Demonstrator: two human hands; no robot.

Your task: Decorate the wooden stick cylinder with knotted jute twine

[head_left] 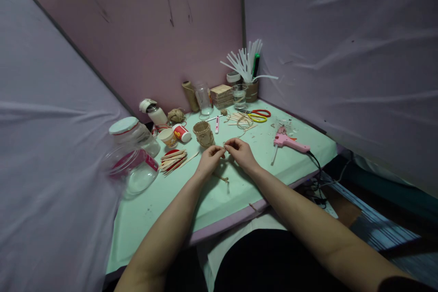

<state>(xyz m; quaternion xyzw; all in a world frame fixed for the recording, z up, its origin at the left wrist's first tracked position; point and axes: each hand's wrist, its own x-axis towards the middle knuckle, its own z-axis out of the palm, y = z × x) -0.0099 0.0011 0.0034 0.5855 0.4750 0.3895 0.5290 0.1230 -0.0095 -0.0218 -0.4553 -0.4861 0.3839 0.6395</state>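
My left hand (211,159) and my right hand (241,151) meet over the front of the table, fingertips pinched close together on a thin length of jute twine (241,135). The twine trails from my fingers back to a loose loop on the tabletop. Below my left hand, a short knotted end of cord (224,178) shows, partly hidden by the hand. Just behind my left hand stands a small cup wrapped in twine (203,133), upright and apart from my fingers. The exact grip at my fingertips is too small to make out.
A pink glue gun (290,141) lies at right, its cord over the edge. Scissors (259,115), a pink cutter (216,124) and wooden sticks (173,160) lie about. Paper cups (181,132) and clear jars (140,178) stand left; a twine spool (190,96) stands behind.
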